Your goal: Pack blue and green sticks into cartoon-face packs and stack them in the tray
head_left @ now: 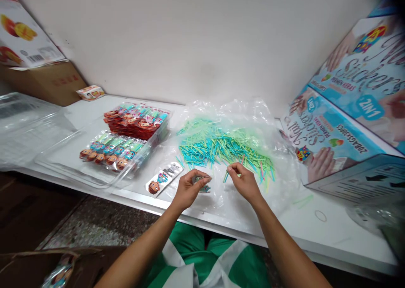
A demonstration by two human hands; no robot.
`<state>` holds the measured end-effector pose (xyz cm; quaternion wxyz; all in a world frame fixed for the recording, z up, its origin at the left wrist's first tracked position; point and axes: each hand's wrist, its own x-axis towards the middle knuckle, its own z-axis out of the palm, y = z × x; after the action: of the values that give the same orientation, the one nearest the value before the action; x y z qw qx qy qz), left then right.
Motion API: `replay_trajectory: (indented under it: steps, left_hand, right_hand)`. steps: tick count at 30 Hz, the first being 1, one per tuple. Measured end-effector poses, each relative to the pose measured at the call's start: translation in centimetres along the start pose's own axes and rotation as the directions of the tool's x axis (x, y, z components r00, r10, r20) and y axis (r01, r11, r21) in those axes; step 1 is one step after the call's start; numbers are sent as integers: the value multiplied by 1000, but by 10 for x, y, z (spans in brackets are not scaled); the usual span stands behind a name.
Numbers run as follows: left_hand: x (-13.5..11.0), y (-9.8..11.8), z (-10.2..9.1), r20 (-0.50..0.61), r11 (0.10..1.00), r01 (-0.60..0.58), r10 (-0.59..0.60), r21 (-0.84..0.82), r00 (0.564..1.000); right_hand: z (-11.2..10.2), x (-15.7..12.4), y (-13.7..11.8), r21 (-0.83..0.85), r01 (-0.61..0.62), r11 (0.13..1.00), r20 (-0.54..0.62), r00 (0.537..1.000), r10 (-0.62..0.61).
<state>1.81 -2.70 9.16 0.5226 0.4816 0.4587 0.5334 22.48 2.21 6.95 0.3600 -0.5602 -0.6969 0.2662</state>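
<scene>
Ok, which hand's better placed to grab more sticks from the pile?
Probably the right hand: it's beside the stick pile, pinching a few loose sticks. The left hand is farther off, holding a small packet.

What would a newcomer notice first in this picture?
Probably the bright heap of blue and green sticks, across the middle of the white table. Just in front of it, the left hand holds a small printed wrapper and the right hand pinches a few thin sticks. Large blue Nail Stickers boxes also stand out at the right edge.
</scene>
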Motion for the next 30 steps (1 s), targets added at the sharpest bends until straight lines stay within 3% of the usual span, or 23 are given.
replay_trajectory:
  steps: [5,8,11,14,18,21,22,25,28,30]
  left_hand:
    - [5,0,-2,-54,992,70,-75,-101,996]
    - [10,6,-4,-68,988,24,-35,-152,997]
    - [10,11,-4,-39,979,2,-10,-204,999]
    - [1,9,-6,2,967,0,0,-256,1000]
    - [-10,10,-24,-50,990,-52,46,-128,998]
    - [-5,32,-65,-163,997,-71,69,-4,984]
    - [1,42,-84,-232,991,-126,135,51,963]
    - [25,74,-156,-391,925,-251,352,286,851]
    - [54,89,-227,-412,815,-149,430,560,803]
    - [73,88,-263,-412,751,-14,378,660,829]
  right_hand:
    - [6,-1,-3,-30,53,998,12,999,-53]
    - [19,-11,-25,183,48,982,216,972,-88]
    - [36,-21,-48,399,-43,916,447,881,-154]
    - [47,-24,-62,492,-96,865,441,885,-152]
    - [49,-19,-71,464,-62,884,446,878,-172]
    - [44,-18,-70,386,-57,921,436,891,-127]
    - [43,-18,-67,360,-65,931,418,903,-98]
    - [35,-21,-50,323,-132,937,387,922,-3]
    - [26,-24,-29,310,-204,929,387,919,72]
    - [20,-25,-19,287,-229,930,387,916,106]
